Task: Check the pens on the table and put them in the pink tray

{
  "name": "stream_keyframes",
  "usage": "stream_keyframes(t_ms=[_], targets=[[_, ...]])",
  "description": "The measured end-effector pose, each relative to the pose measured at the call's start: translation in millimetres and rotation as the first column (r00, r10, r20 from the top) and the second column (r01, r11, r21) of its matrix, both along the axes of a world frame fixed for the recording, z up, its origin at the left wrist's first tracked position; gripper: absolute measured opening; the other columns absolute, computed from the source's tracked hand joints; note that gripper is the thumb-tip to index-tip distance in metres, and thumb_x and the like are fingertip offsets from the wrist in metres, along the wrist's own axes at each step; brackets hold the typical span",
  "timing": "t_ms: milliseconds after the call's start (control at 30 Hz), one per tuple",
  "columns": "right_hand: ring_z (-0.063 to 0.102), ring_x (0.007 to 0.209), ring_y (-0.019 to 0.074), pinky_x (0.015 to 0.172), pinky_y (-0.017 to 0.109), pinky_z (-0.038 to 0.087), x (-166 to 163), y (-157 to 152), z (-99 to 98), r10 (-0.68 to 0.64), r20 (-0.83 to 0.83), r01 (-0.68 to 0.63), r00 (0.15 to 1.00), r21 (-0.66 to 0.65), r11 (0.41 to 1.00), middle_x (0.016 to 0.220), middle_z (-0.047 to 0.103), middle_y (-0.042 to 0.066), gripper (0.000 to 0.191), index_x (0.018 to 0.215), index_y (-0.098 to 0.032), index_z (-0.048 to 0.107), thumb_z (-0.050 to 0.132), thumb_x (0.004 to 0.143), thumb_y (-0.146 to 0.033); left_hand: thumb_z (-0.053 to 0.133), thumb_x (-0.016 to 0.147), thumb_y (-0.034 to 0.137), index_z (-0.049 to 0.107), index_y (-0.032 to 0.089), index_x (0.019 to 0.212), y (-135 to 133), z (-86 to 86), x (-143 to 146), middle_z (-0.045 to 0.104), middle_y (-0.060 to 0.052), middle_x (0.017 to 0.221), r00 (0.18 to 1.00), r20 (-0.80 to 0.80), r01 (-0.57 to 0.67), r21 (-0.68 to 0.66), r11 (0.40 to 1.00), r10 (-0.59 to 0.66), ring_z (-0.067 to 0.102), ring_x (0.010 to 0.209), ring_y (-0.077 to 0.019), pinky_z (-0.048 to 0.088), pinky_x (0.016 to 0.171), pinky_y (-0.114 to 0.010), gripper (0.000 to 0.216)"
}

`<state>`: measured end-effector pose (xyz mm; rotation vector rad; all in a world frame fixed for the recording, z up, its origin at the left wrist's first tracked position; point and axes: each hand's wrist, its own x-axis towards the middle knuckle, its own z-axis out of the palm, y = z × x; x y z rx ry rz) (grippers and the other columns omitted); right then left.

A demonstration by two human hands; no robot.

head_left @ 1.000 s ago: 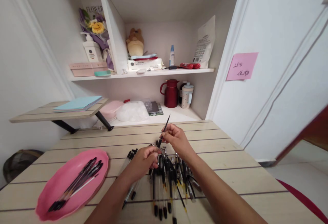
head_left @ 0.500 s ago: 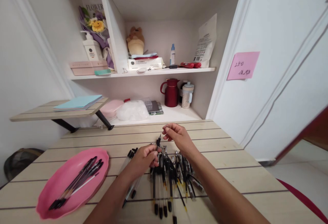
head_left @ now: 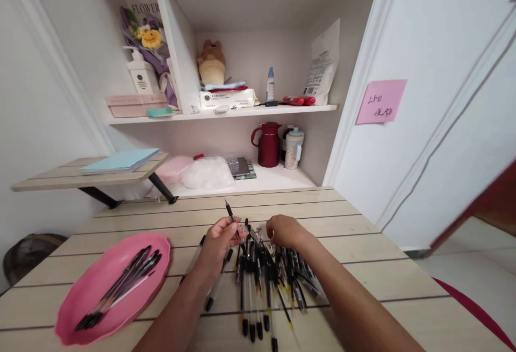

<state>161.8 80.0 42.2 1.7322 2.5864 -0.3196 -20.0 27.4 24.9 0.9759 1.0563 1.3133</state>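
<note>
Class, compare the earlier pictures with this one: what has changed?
The left hand has shifted left, now holding a pen point-up. The right hand no longer holds up a slim black piece; it has dropped toward the piled pens. The pink tray stayed put.

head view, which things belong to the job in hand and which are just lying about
In the job:
pen, in the left hand
loose pens, by the right hand
pink tray holding pens, probably

Just lying about:
red jug
plush toy
blue-capped bottle

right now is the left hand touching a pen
Touching: the head view shows the left hand pinching a pen between thumb and fingers, tip up.
</note>
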Motion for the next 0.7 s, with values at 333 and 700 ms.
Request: stream_keyframes(t_ms=[333,700], targets=[[0.061,0.07,0.0236,0.059,0.027,0.04,-10,-4,-16.5,0.143,0.012,-0.142,0.99,-0.063,0.988,0.076,0.067,0.013,0.02,0.071,-0.013,0.068,0.054,0.059,-0.007,0.065,0.064,0.035,0.058,0.015,0.094,-1,-2.3,-1,0.061,-0.002,0.069,0.994,0.081,0.082,-0.032,0.996,-0.08,0.061,0.065,-0.0144,0.045,0.061,-0.024,0.038],[0.05,0.053,0.0082,0.05,0.021,0.037,0,4,9.6,-0.107,-0.949,-0.111,0.297,-0.145,0.983,0.072,0.061,0.002,0.018,0.085,-0.015,0.059,0.055,0.07,-0.025,0.057,0.07,0.033,0.061,0.013,0.093,-8,-4.2,13,0.057,0.0,0.064,0.946,-0.223,0.24,-0.014,0.971,-0.237,0.057,0.056,-0.0097,0.04,0.052,-0.02,0.031]])
